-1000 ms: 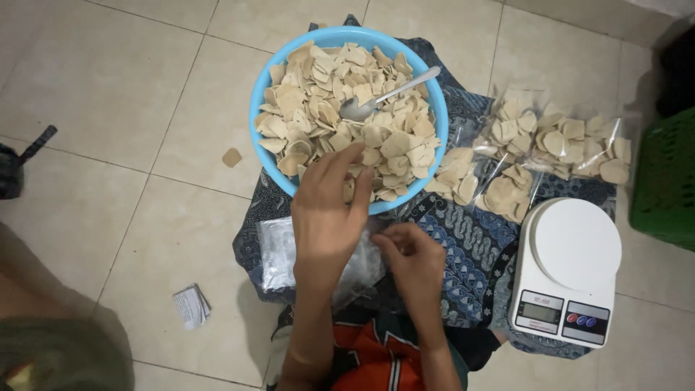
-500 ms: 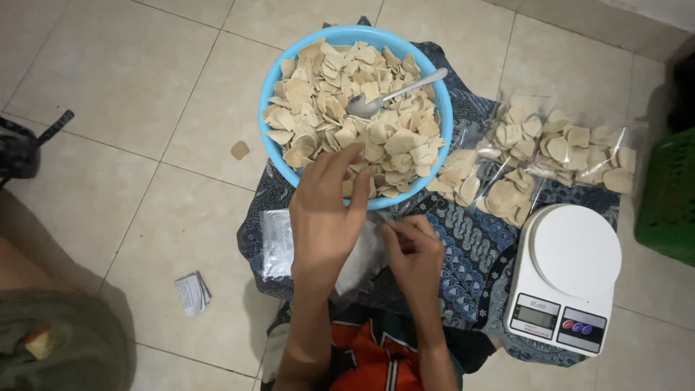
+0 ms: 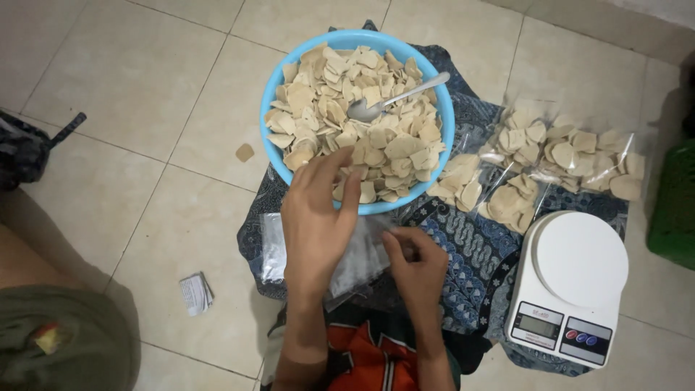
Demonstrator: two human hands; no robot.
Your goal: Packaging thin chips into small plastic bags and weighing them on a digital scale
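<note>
A pale tiled floor [image 3: 130, 80] carries a patterned blue cloth [image 3: 470, 261], with a blue basin [image 3: 279, 76] of beige crackers at twelve o'clock and a white scale [image 3: 572, 286] at four. At centre the left hand [image 3: 315, 221], fingers spread and holding nothing, reaches over the basin's near rim. Just beside it at five o'clock, the right hand [image 3: 416, 264] pinches a clear plastic bag [image 3: 358, 257].

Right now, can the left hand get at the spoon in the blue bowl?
Probably yes: the left hand is already over the bowl's near rim, and the spoon lies uncovered on the crackers.

Pale square floor tiles [image 3: 130, 80] with dark grout, evenly lit.
</note>
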